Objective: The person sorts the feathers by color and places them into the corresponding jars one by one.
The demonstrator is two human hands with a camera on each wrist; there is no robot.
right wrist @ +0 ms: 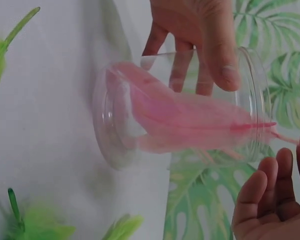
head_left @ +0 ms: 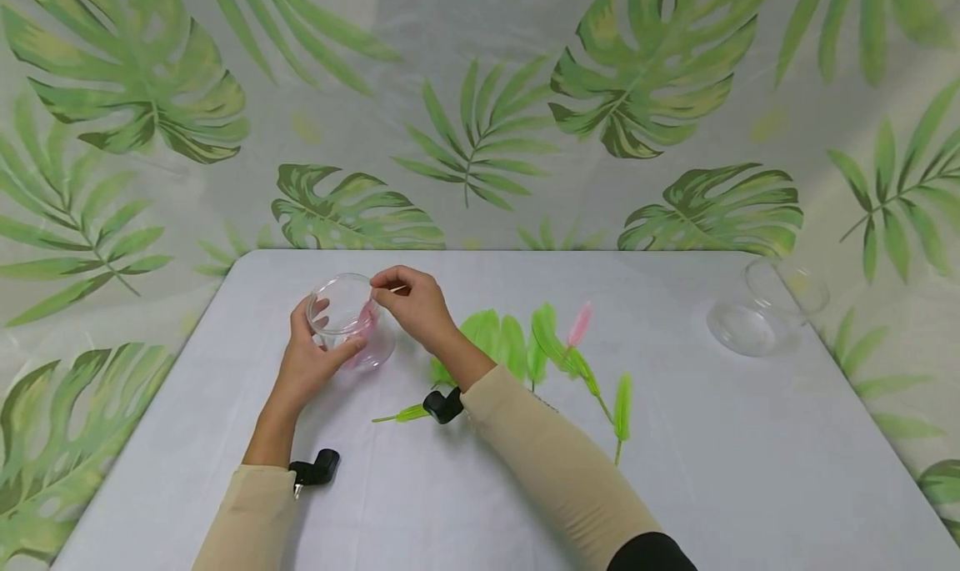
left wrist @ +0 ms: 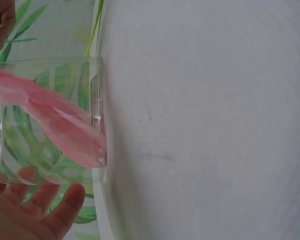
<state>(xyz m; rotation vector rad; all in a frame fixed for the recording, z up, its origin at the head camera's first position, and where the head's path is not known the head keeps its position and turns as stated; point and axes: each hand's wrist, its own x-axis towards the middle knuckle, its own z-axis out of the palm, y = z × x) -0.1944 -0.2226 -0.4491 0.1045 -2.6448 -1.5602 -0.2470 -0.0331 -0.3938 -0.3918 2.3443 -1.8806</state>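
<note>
A clear round jar [head_left: 382,350] stands tilted at the left of the table, gripped round its side by my left hand [head_left: 311,363]. Pink feathers [right wrist: 175,112] lie inside it, seen through the wall in both wrist views. At the jar's mouth my right hand [head_left: 418,308] pinches the thin stem of a pink feather, whose quill reaches out over the rim. The left wrist view has the left fingers [left wrist: 65,212] along the jar's wall and pink feathers [left wrist: 65,125] within.
Several green feathers [head_left: 513,346] and one pink feather [head_left: 580,324] lie right of the jar, partly behind the right forearm. A small green feather [head_left: 411,413] lies nearer the front. A clear lidless container [head_left: 742,329] stands at the table's far right.
</note>
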